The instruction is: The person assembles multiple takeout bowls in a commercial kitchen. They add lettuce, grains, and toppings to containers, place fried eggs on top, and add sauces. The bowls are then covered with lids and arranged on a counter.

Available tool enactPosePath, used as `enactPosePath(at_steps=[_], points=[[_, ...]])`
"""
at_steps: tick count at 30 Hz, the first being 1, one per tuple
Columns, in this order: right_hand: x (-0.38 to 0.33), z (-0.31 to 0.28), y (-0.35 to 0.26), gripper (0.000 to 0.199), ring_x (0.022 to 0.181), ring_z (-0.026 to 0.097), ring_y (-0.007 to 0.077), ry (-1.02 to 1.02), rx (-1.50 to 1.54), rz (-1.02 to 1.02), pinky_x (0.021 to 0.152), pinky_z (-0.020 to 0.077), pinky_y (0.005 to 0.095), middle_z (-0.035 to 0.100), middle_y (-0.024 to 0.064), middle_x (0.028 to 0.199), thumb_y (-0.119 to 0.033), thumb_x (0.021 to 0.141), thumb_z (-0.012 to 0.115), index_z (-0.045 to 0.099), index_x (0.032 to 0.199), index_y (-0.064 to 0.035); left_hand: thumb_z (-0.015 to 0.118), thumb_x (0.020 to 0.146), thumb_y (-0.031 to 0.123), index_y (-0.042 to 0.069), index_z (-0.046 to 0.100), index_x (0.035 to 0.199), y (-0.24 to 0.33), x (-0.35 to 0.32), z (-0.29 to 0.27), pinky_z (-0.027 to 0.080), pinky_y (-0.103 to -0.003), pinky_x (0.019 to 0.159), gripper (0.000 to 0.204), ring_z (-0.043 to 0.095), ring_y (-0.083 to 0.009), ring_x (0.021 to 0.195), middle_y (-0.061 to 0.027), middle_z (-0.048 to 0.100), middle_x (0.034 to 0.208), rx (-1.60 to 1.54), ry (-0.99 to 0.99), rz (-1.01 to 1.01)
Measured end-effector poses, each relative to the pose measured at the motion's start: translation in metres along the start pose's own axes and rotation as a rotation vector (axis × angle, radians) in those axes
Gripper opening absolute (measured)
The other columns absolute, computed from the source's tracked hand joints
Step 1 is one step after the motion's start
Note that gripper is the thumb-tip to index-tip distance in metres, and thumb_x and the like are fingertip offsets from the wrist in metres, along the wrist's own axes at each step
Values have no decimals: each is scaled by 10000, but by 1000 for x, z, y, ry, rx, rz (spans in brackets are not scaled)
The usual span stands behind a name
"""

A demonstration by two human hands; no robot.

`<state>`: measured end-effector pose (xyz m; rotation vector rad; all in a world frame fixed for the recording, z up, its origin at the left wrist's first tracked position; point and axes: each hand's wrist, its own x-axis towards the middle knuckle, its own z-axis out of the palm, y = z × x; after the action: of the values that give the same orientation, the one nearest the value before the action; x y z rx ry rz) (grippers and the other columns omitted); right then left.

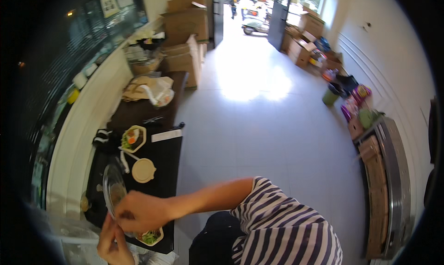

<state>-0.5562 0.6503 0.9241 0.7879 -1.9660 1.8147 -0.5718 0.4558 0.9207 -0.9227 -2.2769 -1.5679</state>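
Note:
A clear plastic lid (109, 184) stands tilted on edge over the near left of the black table. My right hand (145, 212) reaches across from the right, its fingers closed at the lid's lower edge. Just below it, my left hand (113, 246) comes up from the lower edge of the picture, thumb and fingers pinched at the lid's bottom rim, touching the right hand. Partly hidden under my hands is a pale food tray (159, 239) with greens. Farther up the table are a round beige lid (144, 170) and a food tray with salad and egg (134, 139).
The black table (166, 191) runs along the left wall. On it lie a white strip (166, 135) and a beige bag (148, 89). Cardboard boxes (185, 57) stand behind. A green bin (331, 94) and a metal-edged rack (393, 172) line the right wall.

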Motion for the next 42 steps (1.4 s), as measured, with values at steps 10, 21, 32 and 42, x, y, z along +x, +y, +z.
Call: enactPosePath(at_steps=[10,21,32,42], points=[[-87,8,15,230,532,589,297,-37,116,374,541,457,376,583,183,590,-188,774,579,635,697,21,659,850,8,-75,674,939,-7,-44,8,504,-323,864,123,620,-241,1013,-219,635,1136,-68,-465,-522],[-93,17,16,144,620,621,127,-285,154,646,580,495,274,644,92,688,-123,870,612,639,849,17,710,816,64,12,723,924,-21,-52,3,495,-221,684,120,622,-95,803,-144,668,1108,-404,-573,-662],[-76,25,14,163,664,634,97,-416,241,720,598,497,242,666,82,722,-101,899,600,607,830,47,716,790,3,-9,716,942,-14,-68,-9,525,-300,859,153,651,-217,978,-219,639,1116,-631,-412,-778],[-70,40,18,158,649,633,97,-484,224,677,587,498,241,664,77,707,-100,891,612,617,837,48,659,858,56,-23,682,1045,-18,-84,-21,529,-251,800,205,644,-129,888,-160,654,1127,-683,-366,-683]])
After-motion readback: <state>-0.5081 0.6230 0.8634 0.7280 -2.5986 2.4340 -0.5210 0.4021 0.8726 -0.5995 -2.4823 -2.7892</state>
